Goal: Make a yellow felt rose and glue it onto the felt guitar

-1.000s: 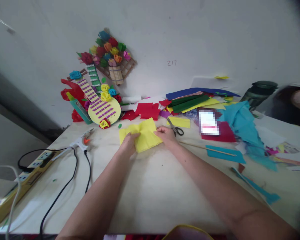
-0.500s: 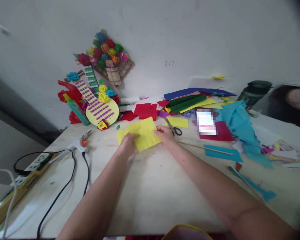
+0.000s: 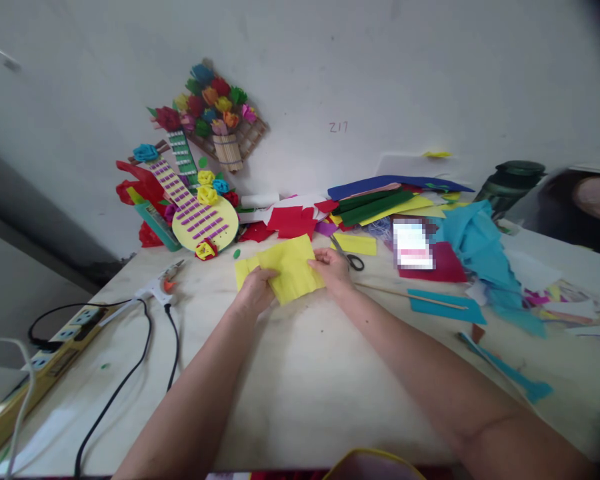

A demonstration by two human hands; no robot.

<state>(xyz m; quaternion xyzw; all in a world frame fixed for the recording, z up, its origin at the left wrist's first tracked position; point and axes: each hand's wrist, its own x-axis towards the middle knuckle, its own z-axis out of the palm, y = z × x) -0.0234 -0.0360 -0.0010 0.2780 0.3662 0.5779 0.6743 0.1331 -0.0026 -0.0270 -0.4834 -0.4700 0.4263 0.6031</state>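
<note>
A sheet of yellow crepe paper (image 3: 294, 272) is stretched between my two hands, low over the table. My left hand (image 3: 257, 288) pinches it near its left part, thumb on top. At the right edge, my right hand (image 3: 331, 268) grips the sheet between thumb and fingers. Some fingertips of both hands are hidden under or behind the paper. Just beyond my right hand lie scissors (image 3: 354, 261) with black handles, partly over a smaller yellow piece (image 3: 360, 244).
A hot glue gun (image 3: 159, 289) and a power strip (image 3: 55, 353) with cords lie left. A guitar-shaped craft (image 3: 205, 223) leans at the back wall. Paper sheets (image 3: 370, 203) are piled behind. A thin stick (image 3: 415, 296) crosses a blue strip (image 3: 445, 312); a dark bottle (image 3: 505, 183) stands far right.
Almost nothing differs. Both hands keep their hold on the yellow crepe paper, with only a very slight shift of the fingers and sheet.
</note>
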